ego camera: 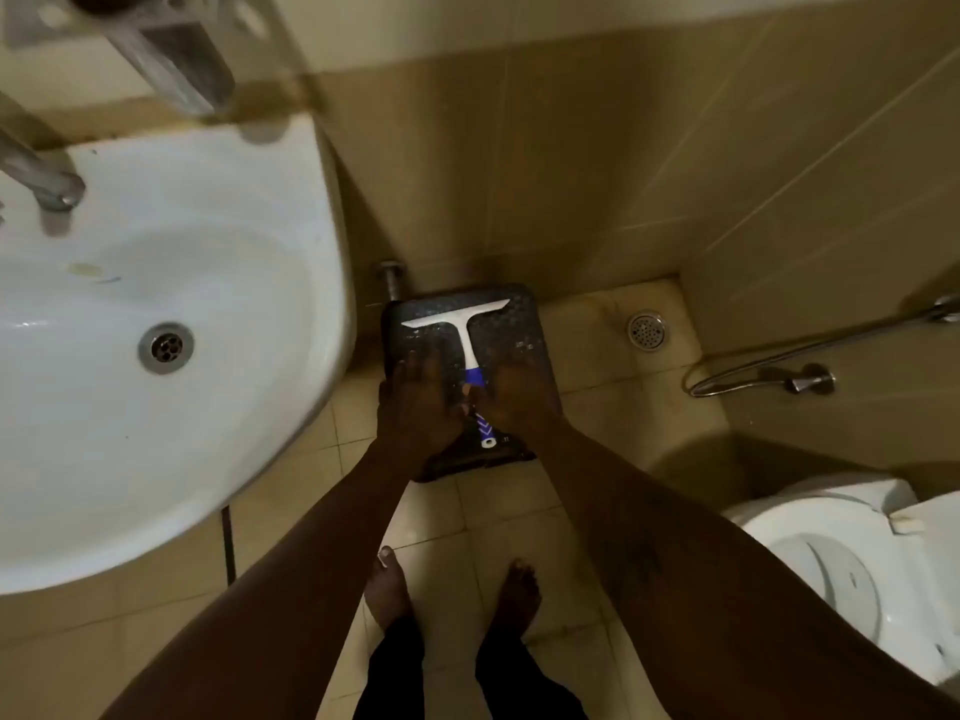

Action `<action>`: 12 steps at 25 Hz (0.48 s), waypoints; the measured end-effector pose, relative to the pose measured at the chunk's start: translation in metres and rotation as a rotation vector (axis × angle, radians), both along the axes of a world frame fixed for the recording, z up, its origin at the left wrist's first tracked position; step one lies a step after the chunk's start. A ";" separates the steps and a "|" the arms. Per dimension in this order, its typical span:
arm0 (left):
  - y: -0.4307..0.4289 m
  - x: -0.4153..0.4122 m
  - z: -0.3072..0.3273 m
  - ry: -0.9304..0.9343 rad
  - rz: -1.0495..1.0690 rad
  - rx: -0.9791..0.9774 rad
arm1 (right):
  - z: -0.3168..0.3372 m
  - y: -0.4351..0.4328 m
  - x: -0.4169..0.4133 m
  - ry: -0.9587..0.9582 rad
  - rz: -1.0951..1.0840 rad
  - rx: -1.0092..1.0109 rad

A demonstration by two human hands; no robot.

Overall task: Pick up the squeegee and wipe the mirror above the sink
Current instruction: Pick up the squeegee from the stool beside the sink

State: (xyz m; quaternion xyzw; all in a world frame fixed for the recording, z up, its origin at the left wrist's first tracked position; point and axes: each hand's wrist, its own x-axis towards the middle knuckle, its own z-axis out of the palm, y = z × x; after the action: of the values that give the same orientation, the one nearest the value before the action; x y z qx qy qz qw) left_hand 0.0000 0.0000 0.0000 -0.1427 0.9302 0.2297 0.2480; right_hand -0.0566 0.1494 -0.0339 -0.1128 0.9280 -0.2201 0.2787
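Note:
The squeegee, with a white blade and a blue and white handle, lies flat on a dark square stool on the floor between the sink and the toilet. My left hand hovers just left of the handle, palm down, fingers spread, holding nothing. My right hand is over the right side of the handle. Its fingers stretch forward and its thumb lies across the blue grip, hiding the handle's middle. The squeegee still rests on the stool. The mirror is out of view.
A white sink with a tap fills the left. A toilet stands at the lower right. A spray hose hangs on the right wall, near a floor drain. My bare feet stand on beige tiles.

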 end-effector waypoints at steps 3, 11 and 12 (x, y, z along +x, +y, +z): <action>-0.006 -0.002 -0.032 -0.039 0.030 -0.013 | -0.032 -0.017 -0.001 -0.060 -0.082 0.003; -0.009 -0.004 -0.058 -0.098 0.005 -0.006 | -0.068 -0.040 0.000 -0.049 -0.158 0.037; -0.010 -0.003 -0.056 -0.114 0.002 -0.013 | -0.065 -0.041 -0.002 -0.054 -0.189 0.010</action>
State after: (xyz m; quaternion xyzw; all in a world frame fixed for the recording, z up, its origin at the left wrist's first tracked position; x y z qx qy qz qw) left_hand -0.0027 -0.0104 -0.0565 -0.1582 0.9158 0.2156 0.2997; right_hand -0.0581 0.1081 -0.0989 -0.0173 0.9277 -0.2437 0.2824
